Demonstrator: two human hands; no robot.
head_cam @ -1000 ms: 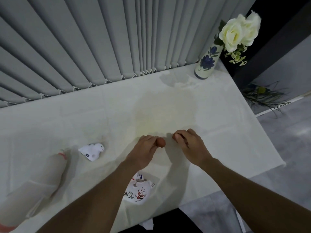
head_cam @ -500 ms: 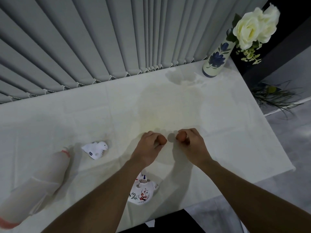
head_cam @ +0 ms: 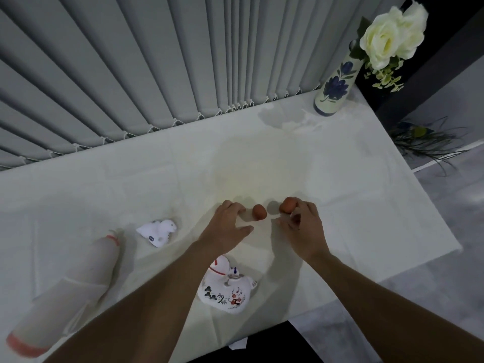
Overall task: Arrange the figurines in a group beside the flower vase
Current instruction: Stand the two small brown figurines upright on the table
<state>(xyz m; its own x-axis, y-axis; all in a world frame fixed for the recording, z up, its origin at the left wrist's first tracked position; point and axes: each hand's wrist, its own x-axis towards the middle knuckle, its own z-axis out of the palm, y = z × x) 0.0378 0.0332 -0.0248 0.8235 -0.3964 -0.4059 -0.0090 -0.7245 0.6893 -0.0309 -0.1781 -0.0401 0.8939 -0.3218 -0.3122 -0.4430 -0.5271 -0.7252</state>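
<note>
On the white-clothed table (head_cam: 340,184), from the left: one pale cylinder with red bands (head_cam: 65,292) lying on its side, then one small white animal figurine (head_cam: 158,231), then one painted white cat figurine (head_cam: 226,289) near the front edge. The left hand (head_cam: 227,226) rests spread, fingers loose, just beside one brown egg-shaped figurine (head_cam: 259,212) that stands free. The right hand (head_cam: 303,229) pinches a second brown figurine (head_cam: 287,205). One flower vase (head_cam: 334,93) stands well apart in the far right corner.

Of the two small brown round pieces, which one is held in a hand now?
The right brown piece, pinched by the right hand at its fingers. The left brown piece sits free on the tablecloth, beside the open left hand.
</note>
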